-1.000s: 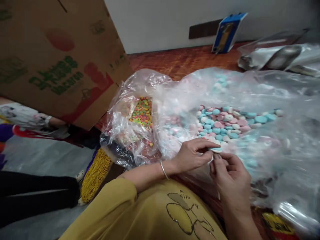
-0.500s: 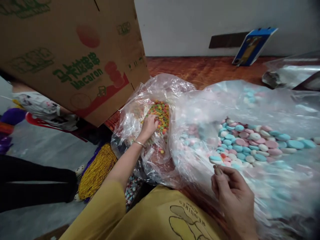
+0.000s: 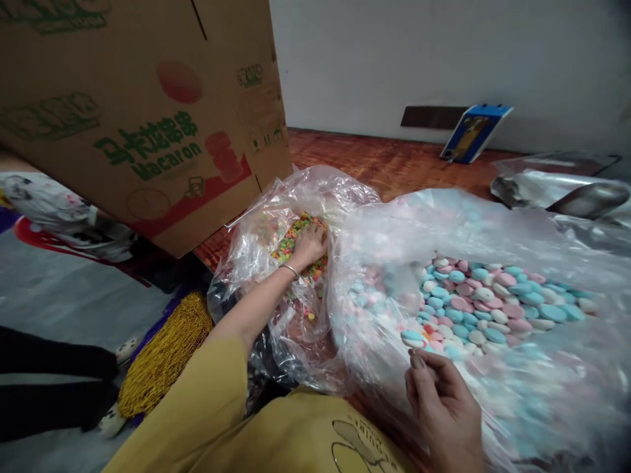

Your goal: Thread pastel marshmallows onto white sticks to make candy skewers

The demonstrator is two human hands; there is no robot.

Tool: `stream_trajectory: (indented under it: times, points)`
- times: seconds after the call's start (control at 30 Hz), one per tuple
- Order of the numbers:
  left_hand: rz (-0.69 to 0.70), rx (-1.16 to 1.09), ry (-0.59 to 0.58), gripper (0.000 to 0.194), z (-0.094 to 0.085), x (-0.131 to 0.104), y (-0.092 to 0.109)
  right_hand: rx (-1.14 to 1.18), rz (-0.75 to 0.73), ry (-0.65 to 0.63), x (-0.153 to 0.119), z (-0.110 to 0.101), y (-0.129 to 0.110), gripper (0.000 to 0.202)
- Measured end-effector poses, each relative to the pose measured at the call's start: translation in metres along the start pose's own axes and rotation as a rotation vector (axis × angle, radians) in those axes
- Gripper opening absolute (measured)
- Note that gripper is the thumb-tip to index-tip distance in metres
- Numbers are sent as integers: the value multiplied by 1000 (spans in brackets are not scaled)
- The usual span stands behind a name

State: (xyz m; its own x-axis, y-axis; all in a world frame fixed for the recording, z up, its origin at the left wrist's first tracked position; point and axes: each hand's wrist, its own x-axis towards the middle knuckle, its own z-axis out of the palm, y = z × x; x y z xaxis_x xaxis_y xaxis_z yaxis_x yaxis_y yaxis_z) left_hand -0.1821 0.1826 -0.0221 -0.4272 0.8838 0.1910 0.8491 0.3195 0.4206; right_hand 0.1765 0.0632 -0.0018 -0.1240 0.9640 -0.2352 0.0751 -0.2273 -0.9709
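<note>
One hand, the left, is curled among the bright bits, its catch hidden; the right pinches closed, seemingly holding a blue-white disc. Best pick lightly and hold that disc steady.

Head cam: fwd/down view, near, over L hand + R hand.

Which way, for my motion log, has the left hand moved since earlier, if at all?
Yes: the left hand moved toward the cardboard box, to small bright pieces.
</note>
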Motion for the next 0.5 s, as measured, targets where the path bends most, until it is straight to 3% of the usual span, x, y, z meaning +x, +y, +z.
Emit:
stream_trajectory:
  times: [0.17, 0.3, 0.5]
  points:
    - [-76, -429, -1, 9, 0, -27, -4, 17, -24, -32, -3, 4, -3, 46]
    - [-250, -767, 71, 7, -10, -34, -8, -15, -38, -32, -6, 2, -5, 51]
    - [-489, -1412, 164, 12, -39, -57, -13, -29, -30, -33, -8, 0, -1, 53]
